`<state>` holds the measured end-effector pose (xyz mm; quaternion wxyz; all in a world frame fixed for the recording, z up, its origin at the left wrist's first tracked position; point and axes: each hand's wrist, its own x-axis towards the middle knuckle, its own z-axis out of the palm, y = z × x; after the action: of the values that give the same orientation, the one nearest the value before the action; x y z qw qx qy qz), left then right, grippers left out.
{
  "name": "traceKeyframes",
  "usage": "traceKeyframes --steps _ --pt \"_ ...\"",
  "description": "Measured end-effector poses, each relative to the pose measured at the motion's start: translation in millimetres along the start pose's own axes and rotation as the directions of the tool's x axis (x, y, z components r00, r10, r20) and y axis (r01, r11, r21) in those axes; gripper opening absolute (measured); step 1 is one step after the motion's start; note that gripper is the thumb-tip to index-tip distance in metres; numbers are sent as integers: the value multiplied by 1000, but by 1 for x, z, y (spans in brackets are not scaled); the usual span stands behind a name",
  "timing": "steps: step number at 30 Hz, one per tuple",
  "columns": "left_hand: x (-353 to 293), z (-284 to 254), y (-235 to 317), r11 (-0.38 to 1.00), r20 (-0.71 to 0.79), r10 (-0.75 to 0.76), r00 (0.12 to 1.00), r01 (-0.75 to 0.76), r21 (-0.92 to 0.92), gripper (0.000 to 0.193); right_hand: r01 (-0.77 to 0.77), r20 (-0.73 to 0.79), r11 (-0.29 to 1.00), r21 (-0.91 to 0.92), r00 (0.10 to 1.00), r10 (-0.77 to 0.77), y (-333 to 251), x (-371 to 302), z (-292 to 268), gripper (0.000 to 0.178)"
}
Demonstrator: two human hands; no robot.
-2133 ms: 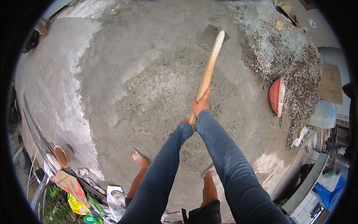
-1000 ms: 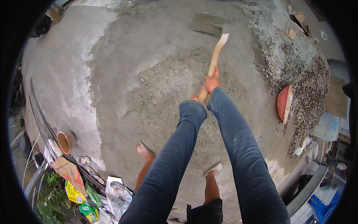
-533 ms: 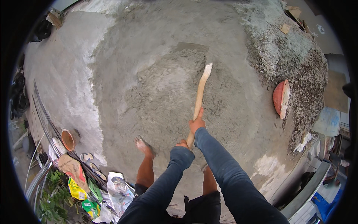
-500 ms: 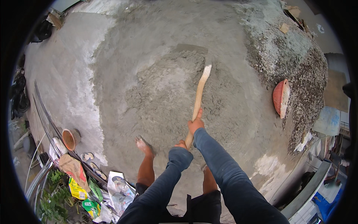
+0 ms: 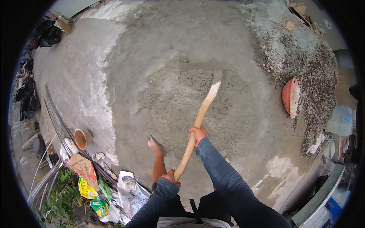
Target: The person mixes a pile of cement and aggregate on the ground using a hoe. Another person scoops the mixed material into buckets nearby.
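While standing with a bare, cement-dusted foot [image 5: 154, 144] left of a long, pale, gently bent wooden handle [image 5: 204, 109], grips that handle two-handed. Closes the left hand [image 5: 171, 178] around its near end, low and close to the body, and wraps the right hand [image 5: 198, 134] around it farther up, near its middle, well apart from the left. Extends both arms in dark blue sleeves [image 5: 224, 163] toward the handle.

Has, just beyond the handle's far tip and slightly left of it, a broad, flat grey blade [image 5: 197, 66], visible mostly as a smeared strip along its upper edge. Shows lumps of wet grey concrete mix [image 5: 167, 97] heaped against the near side of the blade and spread beneath and around the handle.

To the right of the handle, and well apart from it, shows a red ribbed bowl [image 5: 288, 98] tipped on its side, beside a grey-brown gravel heap [image 5: 318, 89]. To the left of the handle, also well apart, shows a terracotta-coloured round bucket [image 5: 81, 139], a pair of pale slippers [image 5: 98, 156], a crumpled brown paper sack [image 5: 83, 168], thin dark bent rods [image 5: 57, 116] and a green leafy plant [image 5: 59, 195].
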<state>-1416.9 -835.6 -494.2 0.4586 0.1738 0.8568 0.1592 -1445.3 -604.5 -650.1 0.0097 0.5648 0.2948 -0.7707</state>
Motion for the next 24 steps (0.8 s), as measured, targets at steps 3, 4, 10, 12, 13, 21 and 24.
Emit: traceKeyframes --steps 3,4,10,12,13,21,24 --pt "-31 -13 -60 997 30 23 999 -20 -80 39 -54 20 994 96 998 52 45 -50 25 36" --pt "-40 -18 -79 996 79 20 997 -13 -88 39 -88 84 980 176 994 75 55 -65 30 36" --pt "-26 -3 -114 957 40 97 995 -82 -278 34 13 58 990 144 998 -22 26 -87 51 39" --pt "11 5 -90 942 63 111 992 -85 -324 31 231 -15 941 249 972 -235 -30 -55 53 42" --pt "30 8 -73 943 112 104 988 -62 -328 30 372 -1 921 113 927 -375 -65 -37 51 46" --pt "135 33 28 549 65 168 984 -38 -835 27 221 -44 944 -245 970 -239 -184 108 61 13" --pt "99 46 -3 530 258 22 966 208 -822 27 69 -51 931 -358 994 -93 -114 104 67 12"
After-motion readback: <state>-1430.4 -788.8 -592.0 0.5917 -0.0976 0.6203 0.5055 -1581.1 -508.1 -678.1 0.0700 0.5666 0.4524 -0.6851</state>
